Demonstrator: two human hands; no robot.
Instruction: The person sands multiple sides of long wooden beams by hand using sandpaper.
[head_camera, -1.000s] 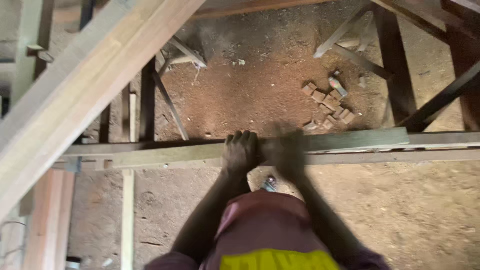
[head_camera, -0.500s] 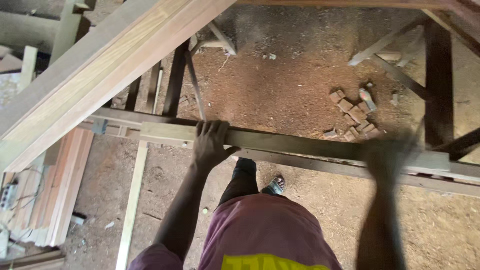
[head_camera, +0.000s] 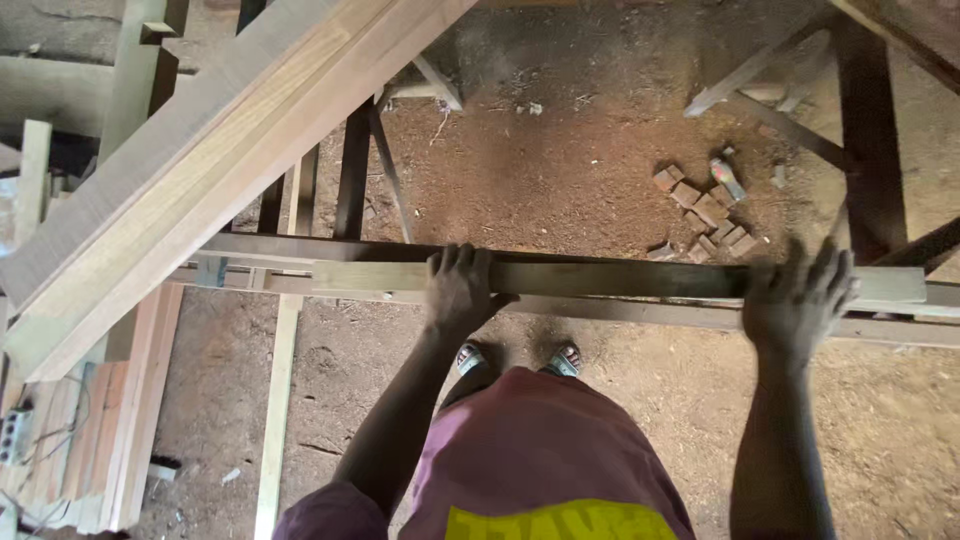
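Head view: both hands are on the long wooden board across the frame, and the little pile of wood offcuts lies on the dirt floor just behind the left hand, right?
Not quite. The head view shows both hands on the board, left hand and right hand, but the pile of wood offcuts lies on the dirt floor closer to the right hand, not behind the left.

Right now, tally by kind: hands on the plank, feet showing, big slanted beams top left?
Hands on the plank: 2, left hand and right hand
Feet: 2, left foot and right foot
Slanted beam: 1
Total: 5
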